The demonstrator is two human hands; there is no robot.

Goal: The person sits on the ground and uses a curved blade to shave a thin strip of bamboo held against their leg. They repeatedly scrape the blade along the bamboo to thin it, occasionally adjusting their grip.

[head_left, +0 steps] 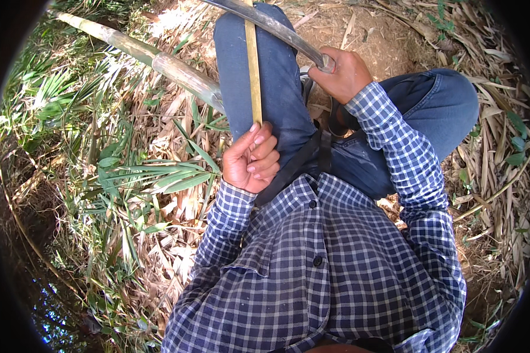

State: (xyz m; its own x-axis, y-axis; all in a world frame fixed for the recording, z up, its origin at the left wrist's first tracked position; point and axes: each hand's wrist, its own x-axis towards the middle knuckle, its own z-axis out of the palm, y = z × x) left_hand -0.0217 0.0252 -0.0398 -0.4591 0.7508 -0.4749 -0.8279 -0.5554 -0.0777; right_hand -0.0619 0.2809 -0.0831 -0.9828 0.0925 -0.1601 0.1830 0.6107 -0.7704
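My left hand [251, 157] is closed, pinching the near end of a thin, flat yellowish bamboo strip [254, 73] between thumb and fingers. The strip runs away from me along my raised left thigh [235, 76] and out at the top of the picture. In my right hand [346, 75] is the handle end of a long, slightly curved machete [277, 29]. Its dark grey blade slants to the upper left and crosses over the strip above my left knee. The tip lies outside the picture, and whether blade and strip touch cannot be made out.
A thick bamboo pole [179, 69] lies on the left, its near end behind my left leg. My right leg [433, 115] is bent out to the right. Dry leaves [494, 176] and green bamboo leaves [179, 176] cover much of the ground; bare soil [388, 38] shows ahead.
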